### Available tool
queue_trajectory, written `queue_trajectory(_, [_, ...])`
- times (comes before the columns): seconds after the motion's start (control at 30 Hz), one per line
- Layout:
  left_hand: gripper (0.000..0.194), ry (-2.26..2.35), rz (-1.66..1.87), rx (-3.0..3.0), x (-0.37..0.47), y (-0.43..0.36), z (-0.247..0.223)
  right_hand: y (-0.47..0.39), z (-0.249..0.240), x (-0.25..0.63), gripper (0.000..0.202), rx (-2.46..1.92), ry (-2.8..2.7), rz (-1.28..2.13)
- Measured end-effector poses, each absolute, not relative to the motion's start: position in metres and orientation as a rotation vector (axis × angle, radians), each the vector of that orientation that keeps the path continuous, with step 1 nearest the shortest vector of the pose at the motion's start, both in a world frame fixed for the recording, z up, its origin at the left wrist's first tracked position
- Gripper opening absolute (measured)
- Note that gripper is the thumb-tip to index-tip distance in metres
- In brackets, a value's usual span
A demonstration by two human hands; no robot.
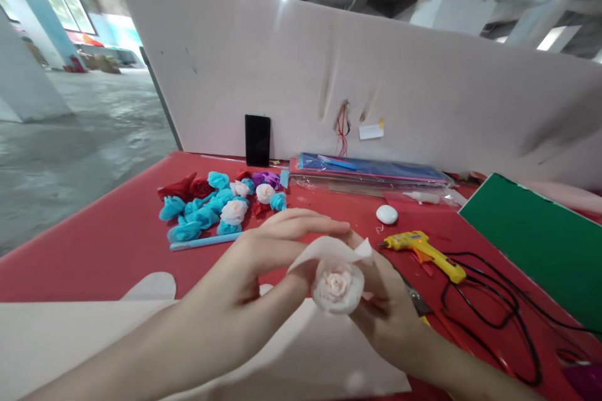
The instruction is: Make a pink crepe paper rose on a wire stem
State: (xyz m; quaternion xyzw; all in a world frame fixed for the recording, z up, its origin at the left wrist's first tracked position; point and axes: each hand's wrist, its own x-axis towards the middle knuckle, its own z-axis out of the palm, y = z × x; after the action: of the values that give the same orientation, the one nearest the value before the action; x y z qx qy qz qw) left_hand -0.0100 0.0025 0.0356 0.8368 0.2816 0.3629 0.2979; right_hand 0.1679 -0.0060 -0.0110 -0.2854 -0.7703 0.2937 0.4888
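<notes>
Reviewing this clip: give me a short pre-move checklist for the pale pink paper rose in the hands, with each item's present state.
1. Rose held: ok. The paper rose sits between the left hand and the right hand.
2. Outer petal in place: not ok. The loose petal stands off the top of the bloom, under the left fingers.
3. Glue gun within reach: ok. The yellow glue gun lies on the red table beside the right hand.
4. Glue gun hot: cannot tell.
5. Cord away from the hands: ok. The black cord loops to the right.
6. Finished flowers apart: ok. The flower pile lies farther back.
</notes>
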Motion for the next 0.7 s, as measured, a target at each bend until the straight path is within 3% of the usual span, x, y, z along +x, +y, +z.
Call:
queue_trajectory(0.1, [0.041, 0.724, 0.947, 2.327, -0.0151, 0.0032, 0.0336, -0.0047, -0.0103, 0.1662, 0.011, -0.690, -1.829, 0.697])
queue_trajectory(0.27, [0.034, 0.760, 0.982, 2.324, -0.0156, 0.0020, 0.0339, -0.0024, -0.0065, 0.1642, 0.024, -0.782, -1.819, 0.736])
queue_trajectory(0.5, [0.019, 0.867, 0.890, 2.258, -0.0177, -0.0020, 0.0349, -0.0057, -0.0046, 0.1627, 0.019, -0.904, -1.650, 1.172])
queue_trajectory(0.7, [0.017, 0.844, 0.891, 2.199, -0.0142, 0.0007, 0.0323, -0.0040, -0.0056, 0.1637, 0.019, -0.915, -1.559, 1.329])
